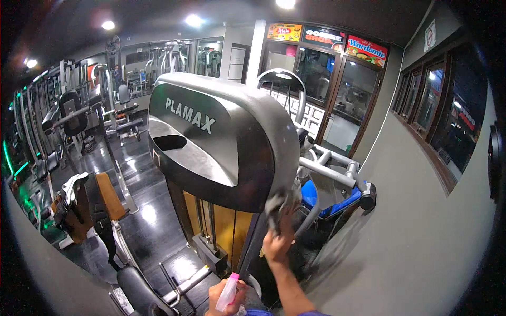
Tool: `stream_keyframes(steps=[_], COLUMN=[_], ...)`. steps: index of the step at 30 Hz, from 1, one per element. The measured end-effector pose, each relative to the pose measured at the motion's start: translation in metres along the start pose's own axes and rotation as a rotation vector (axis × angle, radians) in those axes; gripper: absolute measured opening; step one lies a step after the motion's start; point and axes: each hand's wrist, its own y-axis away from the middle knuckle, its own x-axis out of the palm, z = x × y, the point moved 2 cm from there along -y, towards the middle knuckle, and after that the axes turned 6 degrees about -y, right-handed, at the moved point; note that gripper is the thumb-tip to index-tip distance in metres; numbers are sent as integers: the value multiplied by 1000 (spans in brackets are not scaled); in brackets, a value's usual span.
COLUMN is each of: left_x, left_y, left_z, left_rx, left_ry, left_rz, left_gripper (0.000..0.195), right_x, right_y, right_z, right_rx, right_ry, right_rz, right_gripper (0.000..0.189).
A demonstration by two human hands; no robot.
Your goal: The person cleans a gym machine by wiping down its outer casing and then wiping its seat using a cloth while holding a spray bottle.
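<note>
A Plamax weight machine with a grey and black top housing point(257, 130) stands before me, its weight stack and guide rods showing below. My right hand point(278, 241) presses a dark grey cloth point(276, 207) against the lower right edge of the housing; hand and cloth are a little blurred. Low in the picture, my left hand point(221, 294) is closed around a spray bottle with a pink and whitish head point(228, 292). Most of the bottle's body is hidden by the hand and the picture's bottom edge.
A padded black seat point(140, 290) and metal bars lie at lower left. A bench with brown padding point(108, 195) carries a white cloth point(73, 187). Behind the machine are a grey tubular frame point(328, 172) and blue pad. A grey wall point(407, 237) runs along the right.
</note>
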Motion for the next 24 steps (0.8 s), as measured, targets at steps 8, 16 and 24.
stream_keyframes(steps=[8, 16, 24], left_x=[-2, 3, 1], left_y=[4, 10, 6], left_z=[5, 6, 14], left_rx=[-97, -263, -61], left_ry=[142, 367, 165], left_rz=[-23, -9, -25], left_gripper=[18, 23, 21], right_x=[-4, -14, -9], right_y=[62, -137, -142], right_z=[-16, 49, 61], right_rx=[330, -388, -292], right_ry=[-44, 113, 169], right_rz=[-216, -107, 182], right_gripper=[35, 51, 55])
